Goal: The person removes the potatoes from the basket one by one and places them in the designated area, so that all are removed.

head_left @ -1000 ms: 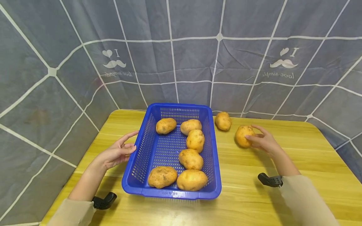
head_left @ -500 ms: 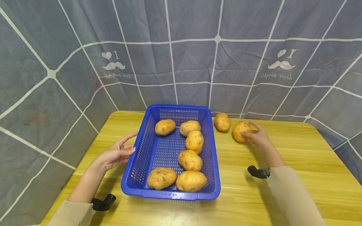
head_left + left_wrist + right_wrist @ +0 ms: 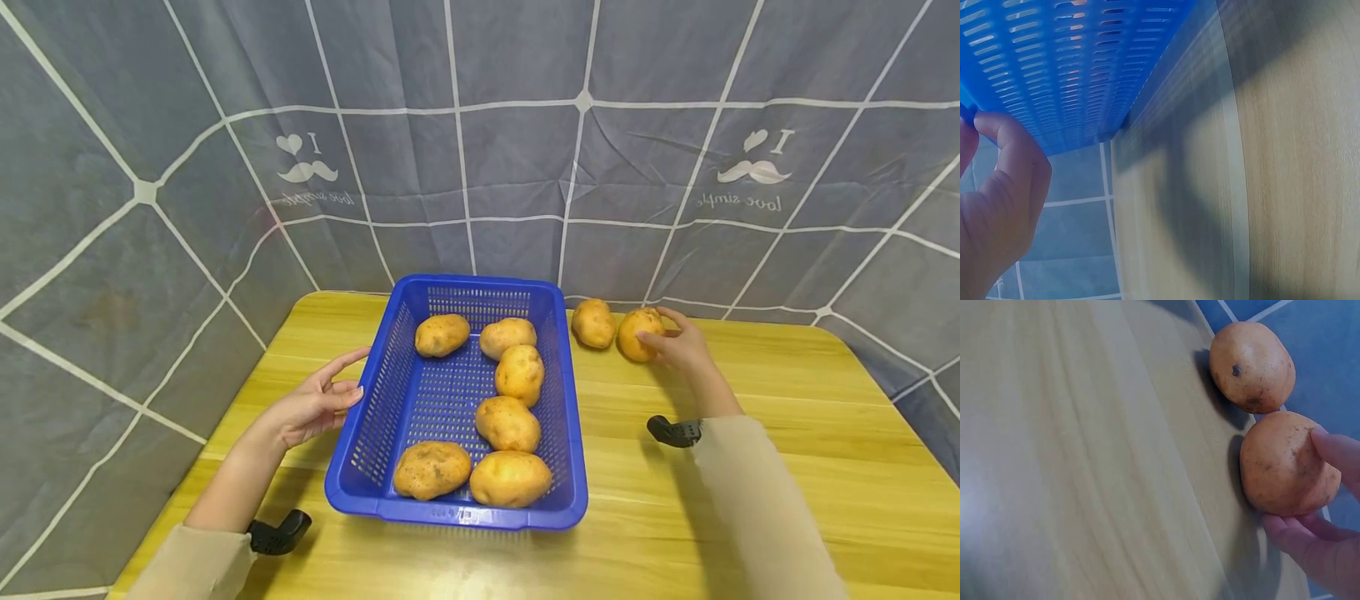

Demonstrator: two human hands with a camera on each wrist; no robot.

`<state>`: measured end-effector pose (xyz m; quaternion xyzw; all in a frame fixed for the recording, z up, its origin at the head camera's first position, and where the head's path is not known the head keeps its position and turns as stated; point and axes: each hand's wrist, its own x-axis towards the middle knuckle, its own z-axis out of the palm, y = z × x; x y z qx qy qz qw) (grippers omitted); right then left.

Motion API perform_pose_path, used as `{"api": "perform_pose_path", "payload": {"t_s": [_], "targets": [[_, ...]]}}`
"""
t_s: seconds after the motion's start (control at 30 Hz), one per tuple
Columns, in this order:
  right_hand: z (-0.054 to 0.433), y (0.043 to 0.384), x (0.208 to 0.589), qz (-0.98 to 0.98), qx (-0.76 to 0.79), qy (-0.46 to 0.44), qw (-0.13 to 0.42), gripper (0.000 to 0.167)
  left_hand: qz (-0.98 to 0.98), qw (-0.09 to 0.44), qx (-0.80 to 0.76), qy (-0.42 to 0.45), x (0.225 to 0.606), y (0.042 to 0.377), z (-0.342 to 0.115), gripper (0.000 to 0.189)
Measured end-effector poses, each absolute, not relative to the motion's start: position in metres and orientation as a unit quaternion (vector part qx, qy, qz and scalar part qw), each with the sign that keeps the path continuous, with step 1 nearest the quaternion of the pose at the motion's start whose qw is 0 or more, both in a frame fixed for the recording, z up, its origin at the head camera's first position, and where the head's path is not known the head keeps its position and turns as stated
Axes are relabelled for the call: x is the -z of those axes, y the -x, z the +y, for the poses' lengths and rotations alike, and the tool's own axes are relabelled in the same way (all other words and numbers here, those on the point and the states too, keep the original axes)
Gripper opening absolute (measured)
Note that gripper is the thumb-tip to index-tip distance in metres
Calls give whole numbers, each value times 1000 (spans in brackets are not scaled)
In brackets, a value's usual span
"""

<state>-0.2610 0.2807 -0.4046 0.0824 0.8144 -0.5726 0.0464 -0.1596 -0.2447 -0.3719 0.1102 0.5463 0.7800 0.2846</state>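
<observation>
My right hand point(image 3: 681, 343) holds a round potato point(image 3: 638, 335) between thumb and fingers, close over the table at the back right. Just left of it lies another potato point(image 3: 593, 323); the right wrist view shows the held potato point(image 3: 1287, 465) right at the side of that second potato point(image 3: 1252, 367). My left hand point(image 3: 318, 403) pinches the left rim of a blue plastic basket point(image 3: 457, 515) with thumb and fingers. Inside the basket are several potatoes point(image 3: 508, 423), most of them along its right side. In the left wrist view, my curled fingers point(image 3: 1013, 140) are at the basket's rim.
A yellow wood-grain table point(image 3: 675, 525) carries everything. Behind it hangs a grey curtain point(image 3: 517, 167) with white grid lines, meeting the table's back edge. Black wrist devices point(image 3: 279, 533) are strapped over both sleeves.
My right hand has carried its potato back and slightly left, up beside the other loose potato. The left hand and the basket have stayed put.
</observation>
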Motion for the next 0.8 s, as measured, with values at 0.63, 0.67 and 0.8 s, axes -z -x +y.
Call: {"api": "perform_pose_path", "payload": {"t_s": [0.63, 0.67, 0.8], "targets": [[276, 276, 409, 783, 612, -110, 26, 73, 541, 282, -786, -102, 371, 161, -245, 59], [276, 275, 409, 782, 613, -109, 28, 74, 541, 282, -786, -101, 371, 161, -245, 59], [279, 273, 407, 786, 609, -101, 35, 74, 542, 285, -785, -98, 371, 161, -244, 61]]}}
